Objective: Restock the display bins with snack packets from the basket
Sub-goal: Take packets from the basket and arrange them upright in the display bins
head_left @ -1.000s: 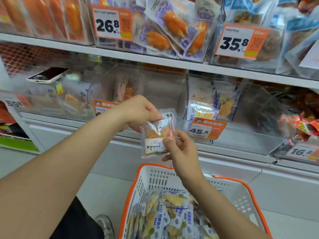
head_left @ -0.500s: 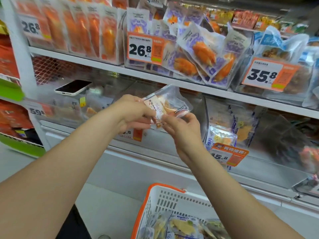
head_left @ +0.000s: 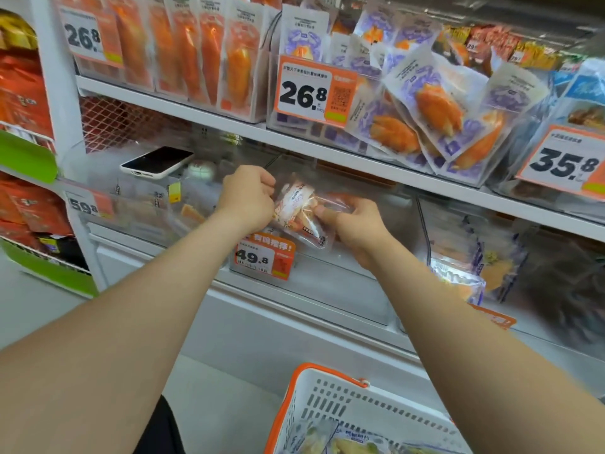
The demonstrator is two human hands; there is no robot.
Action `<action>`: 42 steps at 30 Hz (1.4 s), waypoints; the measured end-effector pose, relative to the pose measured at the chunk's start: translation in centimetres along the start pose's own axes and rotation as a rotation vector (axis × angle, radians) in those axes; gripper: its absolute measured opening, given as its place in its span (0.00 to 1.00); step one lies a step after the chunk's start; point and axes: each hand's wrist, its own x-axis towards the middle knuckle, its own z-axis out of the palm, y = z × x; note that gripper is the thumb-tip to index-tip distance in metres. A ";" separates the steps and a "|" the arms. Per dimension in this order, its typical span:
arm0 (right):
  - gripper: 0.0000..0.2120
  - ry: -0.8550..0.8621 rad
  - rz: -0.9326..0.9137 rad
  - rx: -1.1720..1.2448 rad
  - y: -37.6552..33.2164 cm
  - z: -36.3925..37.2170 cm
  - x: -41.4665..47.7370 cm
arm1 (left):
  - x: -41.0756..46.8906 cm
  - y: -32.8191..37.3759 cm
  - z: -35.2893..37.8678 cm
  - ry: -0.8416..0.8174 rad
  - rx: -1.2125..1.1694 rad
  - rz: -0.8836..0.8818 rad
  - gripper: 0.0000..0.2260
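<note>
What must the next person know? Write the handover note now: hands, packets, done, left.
The left hand pinches one edge of a snack packet.
The right hand grips the same packet's other side.
The packet is held at the mouth of the clear bin tagged 49.8, not yet let go.
The basket below holds more packets.
Done: one packet brought up to the bin.
Left: drop it in, then shelve the rest.

Price tags 26.8 (head_left: 302, 93), 35.8 (head_left: 564, 162), 49.8 (head_left: 262, 255), 59.8 (head_left: 85, 204)
</note>
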 end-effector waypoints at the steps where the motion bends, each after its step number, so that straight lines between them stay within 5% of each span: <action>1: 0.12 0.046 0.003 0.001 0.3 0.4 0.7 | 0.2 -0.2 0.2 -0.003 0.091 0.023 0.17; 4: 0.13 0.091 0.053 -0.087 1.4 1.5 2.2 | 0.2 -0.6 0.4 -0.070 0.307 0.072 0.19; 10: 0.07 -0.164 0.064 -0.562 2.6 4.4 4.1 | 0.3 -1.3 0.7 -0.217 0.427 0.039 0.09; 13: 0.23 -0.234 0.056 -0.873 2.8 6.3 4.7 | 0.6 -1.4 0.7 -0.269 0.443 0.023 0.06; 19: 0.18 -0.248 0.170 -0.725 2.5 7.1 5.3 | 0.8 -1.2 1.0 -0.277 0.503 0.020 0.05; 23: 0.36 -0.312 0.152 -0.582 2.5 6.9 5.4 | 1.1 -1.4 1.3 -0.294 0.483 0.008 0.07; 29: 0.08 -0.352 -0.073 -0.753 2.5 6.3 6.1 | 1.1 -1.1 1.6 -0.336 0.453 -0.012 0.03; 36: 0.34 -0.033 -0.188 -0.918 2.4 6.6 7.1 | 0.5 -0.7 1.3 -0.434 0.465 0.010 0.12; 42: 0.49 0.052 0.111 -0.820 2.2 7.6 8.3 | 0.6 -0.8 1.5 -0.430 0.502 0.040 0.12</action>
